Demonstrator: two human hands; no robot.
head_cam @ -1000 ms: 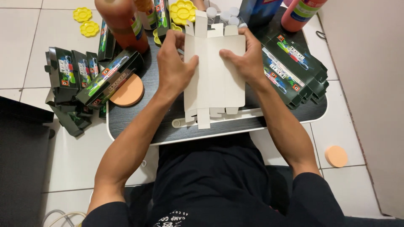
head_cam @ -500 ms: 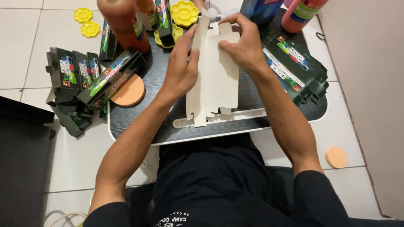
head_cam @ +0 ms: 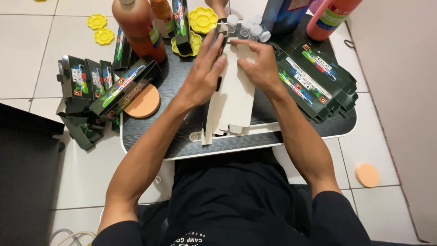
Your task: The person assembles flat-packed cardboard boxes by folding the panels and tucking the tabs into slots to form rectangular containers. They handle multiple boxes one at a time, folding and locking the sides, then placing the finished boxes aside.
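A flat white cardboard box blank (head_cam: pixel 234 98) lay lengthwise on the dark table (head_cam: pixel 182 141), partly folded along its length, near end with flaps close to the table's front edge. Left hand (head_cam: pixel 203 75) pressed on the blank's left side, fingers spread and pointing away, grip closed on the folded edge near the far end. Right hand (head_cam: pixel 259 68) held the far right part, fingers curled over the top flap, grip tight on the card. Both hands touched the blank, close together at its far end.

Just beyond the hands stood small clear vials with white caps (head_cam: pixel 248 27) and yellow flower-shaped paint trays (head_cam: pixel 202 18). A stack of flat dark green printed boxes (head_cam: pixel 316 77) lay right of the blank on the table. More dark green boxes (head_cam: pixel 98 89) sat left, partly off the table on the tiled floor (head_cam: pixel 27 50). A round orange sponge (head_cam: pixel 143 102) lay at the table's left edge, another orange sponge (head_cam: pixel 367 175) on the floor at right. A big orange bottle (head_cam: pixel 139 27) stood at the far left, a pink-red bottle (head_cam: pixel 330 18) at far right.
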